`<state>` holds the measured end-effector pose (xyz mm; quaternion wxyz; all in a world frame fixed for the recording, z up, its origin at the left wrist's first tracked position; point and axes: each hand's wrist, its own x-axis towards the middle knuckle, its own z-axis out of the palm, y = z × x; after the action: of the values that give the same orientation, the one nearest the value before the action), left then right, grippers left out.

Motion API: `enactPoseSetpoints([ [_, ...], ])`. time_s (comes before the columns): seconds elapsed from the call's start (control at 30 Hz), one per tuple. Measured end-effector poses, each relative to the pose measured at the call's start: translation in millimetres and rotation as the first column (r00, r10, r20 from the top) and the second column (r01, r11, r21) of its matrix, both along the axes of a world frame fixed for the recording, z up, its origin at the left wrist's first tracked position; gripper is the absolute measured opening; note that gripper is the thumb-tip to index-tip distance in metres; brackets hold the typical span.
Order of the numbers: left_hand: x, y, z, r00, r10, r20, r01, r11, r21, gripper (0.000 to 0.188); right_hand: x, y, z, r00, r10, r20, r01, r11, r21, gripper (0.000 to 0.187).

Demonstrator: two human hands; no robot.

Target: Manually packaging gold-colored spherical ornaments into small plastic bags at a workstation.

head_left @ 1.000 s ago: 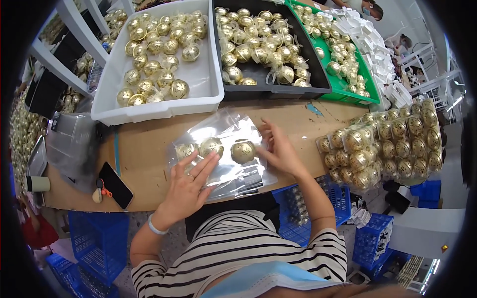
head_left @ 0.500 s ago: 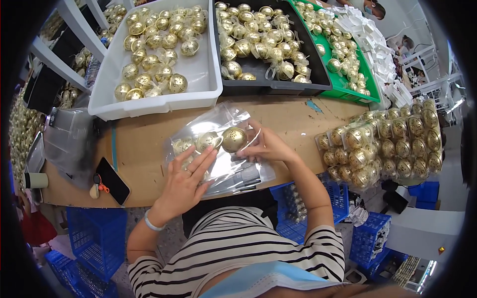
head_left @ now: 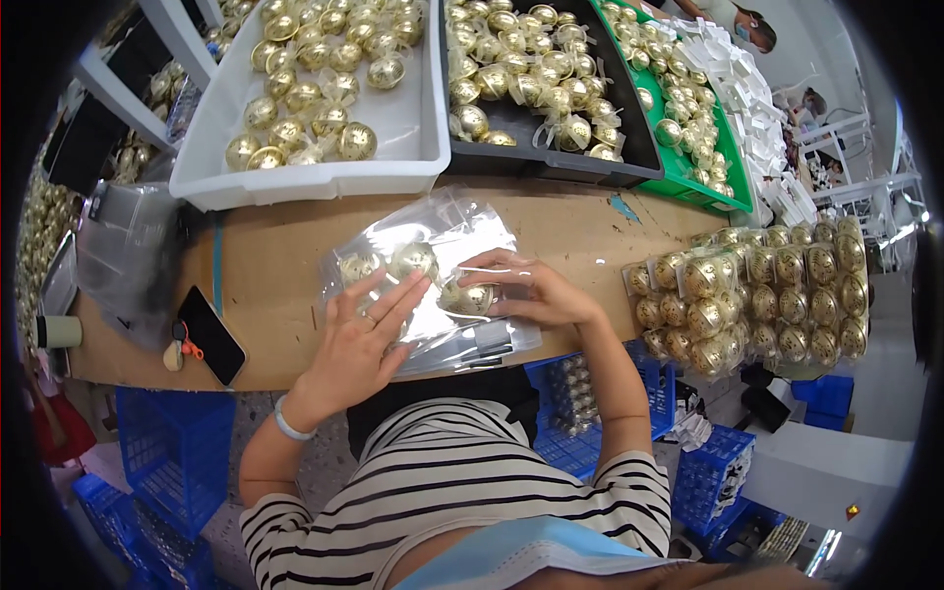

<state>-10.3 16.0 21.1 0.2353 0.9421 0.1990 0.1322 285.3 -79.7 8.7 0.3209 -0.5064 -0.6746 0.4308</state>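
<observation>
A clear plastic bag (head_left: 442, 221) lies on the table in front of me, with gold patterned balls (head_left: 413, 261) showing in or under its film. My left hand (head_left: 359, 339) rests on its left part, fingers stretched out flat over the balls. On the right side my right hand (head_left: 541, 292) has its fingers curved round another gold ball ornament (head_left: 466, 297). A thin white cord loops beside that ball. Glare on the plastic hides whether this ball sits fully inside a pocket.
White (head_left: 310, 189), black (head_left: 551, 165) and green (head_left: 703, 187) trays of gold balls line the far edge. Packed clear trays of balls (head_left: 708, 315) are stacked at right. A phone (head_left: 211, 336) and plastic packaging (head_left: 128, 261) lie left. Blue crates (head_left: 177, 452) stand below the table edge.
My right hand has brought the gold ball slightly toward me and down onto the plastic, its fingers now covering more of it. My left hand has stayed on the bag.
</observation>
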Motion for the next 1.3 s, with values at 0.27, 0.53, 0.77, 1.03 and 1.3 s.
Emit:
enactPoseSetpoints([
  [0.27, -2, 3, 3, 1.0, 0.008, -0.006, -0.008, 1.0, 0.011, 0.078, -12, 13, -13, 0.948, -0.106, -0.301, 0.036, 0.973, -0.228, 0.051],
  [0.53, -2, -4, -2, 0.999, -0.035, -0.022, 0.037, 0.994, 0.106, 0.066, -34, 38, -21, 0.884, -0.104, -0.456, -0.113, 0.899, -0.424, 0.031],
  [0.77, 0, -9, 7, 0.991, 0.007, -0.137, 0.022, 0.977, 0.213, 0.061, 70, 17, 44, 0.98, 0.13, 0.151, -0.089, 0.964, -0.251, 0.028],
  [1.03, 20, 0, -5, 0.996, -0.09, -0.015, 0.09, 0.938, 0.336, 0.055, 305, 114, 69, -0.455, -0.875, -0.166, 0.759, -0.479, 0.441, 0.069],
  [1.3, 17, 9, -23, 0.986, -0.162, 0.049, 0.142, 0.947, 0.29, 0.054, 448, 140, -45, 0.039, -0.518, 0.855, 0.912, 0.369, 0.181, 0.093],
])
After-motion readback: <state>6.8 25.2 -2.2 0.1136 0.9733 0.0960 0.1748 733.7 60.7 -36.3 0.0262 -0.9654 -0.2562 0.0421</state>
